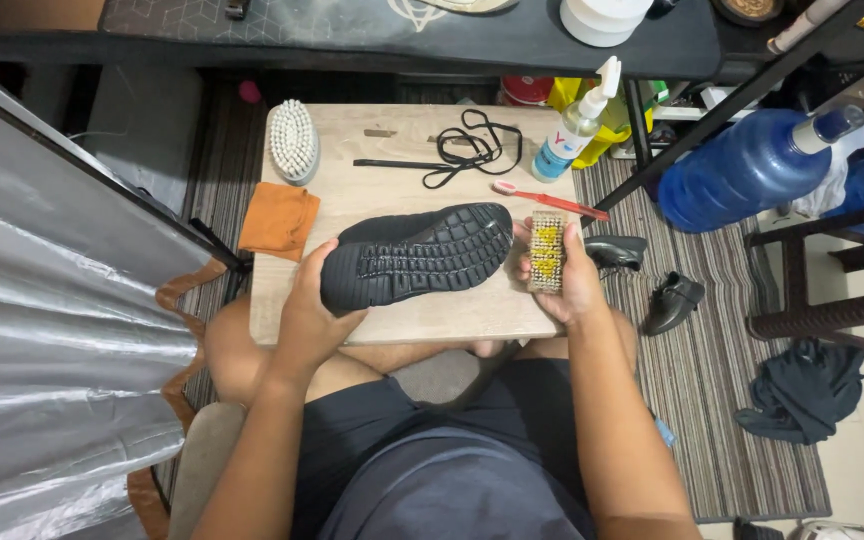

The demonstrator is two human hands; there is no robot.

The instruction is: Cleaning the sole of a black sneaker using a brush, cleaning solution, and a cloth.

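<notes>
A black shoe (417, 255) is held sole-up over the middle of a small wooden board (402, 170), its treaded sole turned toward the camera, heel end at the left, toe end at the right. The heel end is cupped by the left hand (312, 300), fingers wrapped around the near edge and thumb laid against the side of the sole; the hand is closed on the shoe. Just beside the toe end, a small scrub brush (547, 250) is gripped in the right hand (567, 275), bristles facing up, yellow and pale bristle rows in view, fingers curled around its block from behind and below. The brush edge is touching or nearly touching the shoe's toe; which cannot be told. The board is rested across the person's bare knees. On the board, beyond the shoe: a white oval brush (293, 140) at the far left corner, black laces (462, 150) loosely coiled at the far middle, a red-handled toothbrush (547, 200) lying near the right edge, and a spray bottle (577, 120) with blue liquid standing at the far right corner. An orange cloth (278, 220) is draped off the left edge. On the striped rug (732, 400) to the right, a pair of small dark shoes (672, 300) is seen, with a large blue water jug (742, 170) lying farther off.
</notes>
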